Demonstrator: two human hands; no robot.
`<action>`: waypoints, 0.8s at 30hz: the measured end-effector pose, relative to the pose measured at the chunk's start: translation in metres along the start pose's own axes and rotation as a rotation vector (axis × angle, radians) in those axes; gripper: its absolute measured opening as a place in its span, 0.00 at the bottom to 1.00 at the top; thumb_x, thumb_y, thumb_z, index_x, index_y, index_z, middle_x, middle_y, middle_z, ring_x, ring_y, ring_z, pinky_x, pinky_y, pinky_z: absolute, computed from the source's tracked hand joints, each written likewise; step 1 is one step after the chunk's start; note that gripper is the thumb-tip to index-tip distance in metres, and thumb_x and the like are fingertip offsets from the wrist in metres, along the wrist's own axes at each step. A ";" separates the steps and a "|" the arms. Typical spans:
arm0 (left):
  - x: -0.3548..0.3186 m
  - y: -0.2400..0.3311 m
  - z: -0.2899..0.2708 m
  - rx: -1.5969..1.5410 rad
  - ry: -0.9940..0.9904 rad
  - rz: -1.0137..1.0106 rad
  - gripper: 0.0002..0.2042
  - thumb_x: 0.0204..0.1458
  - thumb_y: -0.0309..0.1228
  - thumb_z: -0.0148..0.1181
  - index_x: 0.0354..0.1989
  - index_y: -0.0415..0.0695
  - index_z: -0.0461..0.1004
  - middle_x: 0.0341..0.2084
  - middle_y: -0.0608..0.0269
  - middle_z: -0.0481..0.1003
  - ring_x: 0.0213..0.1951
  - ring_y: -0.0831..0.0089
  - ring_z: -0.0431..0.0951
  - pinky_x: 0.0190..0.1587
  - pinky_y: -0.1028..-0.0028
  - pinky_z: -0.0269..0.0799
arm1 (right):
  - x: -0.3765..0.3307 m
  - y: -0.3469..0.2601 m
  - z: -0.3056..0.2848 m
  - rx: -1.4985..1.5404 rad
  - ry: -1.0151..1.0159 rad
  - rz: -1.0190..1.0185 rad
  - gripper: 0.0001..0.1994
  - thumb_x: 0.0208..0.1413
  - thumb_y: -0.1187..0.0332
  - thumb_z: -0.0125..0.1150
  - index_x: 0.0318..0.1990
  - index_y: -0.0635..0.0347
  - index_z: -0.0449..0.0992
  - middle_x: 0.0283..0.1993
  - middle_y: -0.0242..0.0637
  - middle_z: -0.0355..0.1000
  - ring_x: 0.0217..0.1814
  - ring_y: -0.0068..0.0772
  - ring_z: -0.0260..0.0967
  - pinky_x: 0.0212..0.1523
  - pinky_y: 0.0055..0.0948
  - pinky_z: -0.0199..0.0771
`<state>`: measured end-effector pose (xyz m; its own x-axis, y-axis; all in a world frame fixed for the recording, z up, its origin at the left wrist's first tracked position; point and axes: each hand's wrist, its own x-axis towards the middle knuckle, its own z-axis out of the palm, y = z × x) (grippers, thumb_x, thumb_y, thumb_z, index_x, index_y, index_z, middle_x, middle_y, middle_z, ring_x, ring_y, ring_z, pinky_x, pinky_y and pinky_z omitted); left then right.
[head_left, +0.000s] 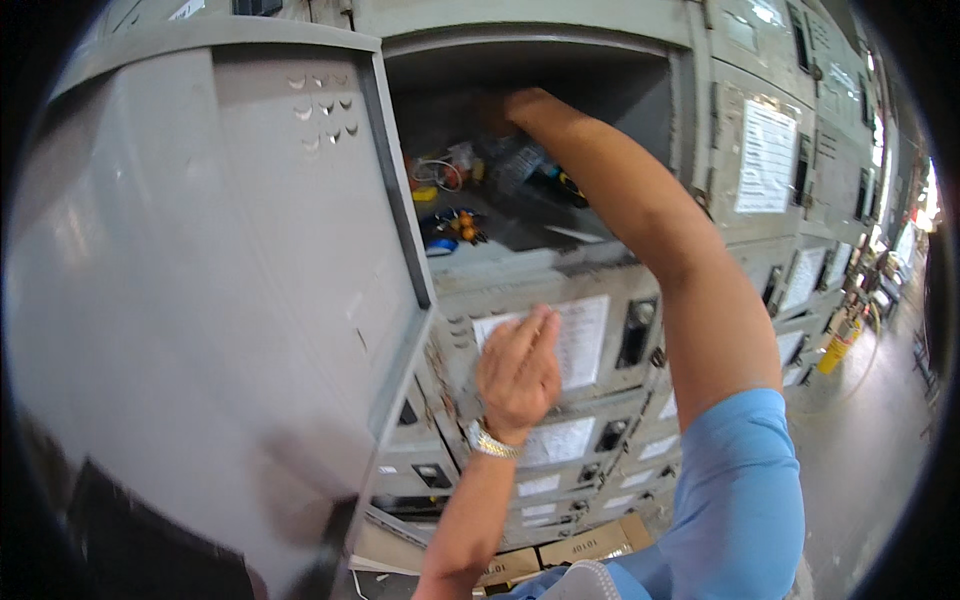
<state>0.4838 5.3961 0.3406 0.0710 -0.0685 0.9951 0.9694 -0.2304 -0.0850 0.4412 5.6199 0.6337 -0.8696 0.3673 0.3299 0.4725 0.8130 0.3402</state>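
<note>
My right arm reaches deep into an open grey metal locker (640, 110). My right hand (497, 112) is dark and blurred inside it; its fingers and anything in them cannot be made out. Below the opening, my left hand (520, 370), with a metal-band watch (494, 441) on the wrist, is raised before a paper sheet (585, 340) on the door beneath. Its fingers point upward, stretched out and close together, holding nothing visible. On the locker floor lie a clear plastic bottle (518, 168), a yellow item (425, 193), orange-and-black small items (466, 226) and a blue item (440, 246).
The locker's grey door (300, 220) is swung open to the left. More closed lockers with paper sheets (767, 155) and black handles stand below and right. Cardboard boxes (595, 543) lie at the bottom. A yellow object (840, 345) stands farther right along the floor (850, 450).
</note>
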 end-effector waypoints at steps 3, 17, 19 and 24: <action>0.012 0.002 -0.009 -0.069 -0.010 0.001 0.17 0.55 0.14 0.57 0.51 0.36 0.82 0.48 0.50 0.83 0.47 0.57 0.84 0.52 0.63 0.80 | -0.082 -0.037 -0.041 -0.099 0.090 -0.062 0.16 0.61 0.67 0.58 0.55 0.54 0.81 0.50 0.51 0.81 0.55 0.54 0.79 0.58 0.48 0.79; -0.017 0.021 -0.258 -0.603 0.532 -0.739 0.22 0.70 0.38 0.51 0.65 0.37 0.68 0.57 0.54 0.75 0.56 0.63 0.75 0.63 0.58 0.68 | -0.371 -0.009 0.014 -0.261 0.394 0.088 0.13 0.64 0.59 0.64 0.49 0.56 0.80 0.51 0.43 0.76 0.38 0.48 0.81 0.36 0.43 0.83; 0.037 0.027 -0.251 -0.674 0.737 -0.790 0.25 0.69 0.42 0.52 0.69 0.40 0.65 0.63 0.55 0.72 0.65 0.60 0.71 0.71 0.54 0.61 | -0.371 0.001 0.029 -0.255 0.508 0.028 0.12 0.63 0.63 0.65 0.49 0.57 0.78 0.46 0.41 0.75 0.38 0.47 0.81 0.36 0.43 0.83; 0.065 0.006 -0.289 -1.179 0.214 -0.526 0.26 0.68 0.38 0.52 0.72 0.41 0.63 0.66 0.55 0.70 0.67 0.61 0.69 0.74 0.55 0.57 | -0.354 0.025 0.034 -0.054 0.647 -0.101 0.10 0.59 0.71 0.65 0.48 0.58 0.75 0.46 0.42 0.78 0.40 0.48 0.82 0.38 0.42 0.83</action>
<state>0.4263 5.1098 0.3904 -0.3954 0.1629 0.9040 0.0740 -0.9753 0.2081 0.7558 5.5254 0.4950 -0.6564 -0.0696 0.7512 0.4140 0.7992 0.4358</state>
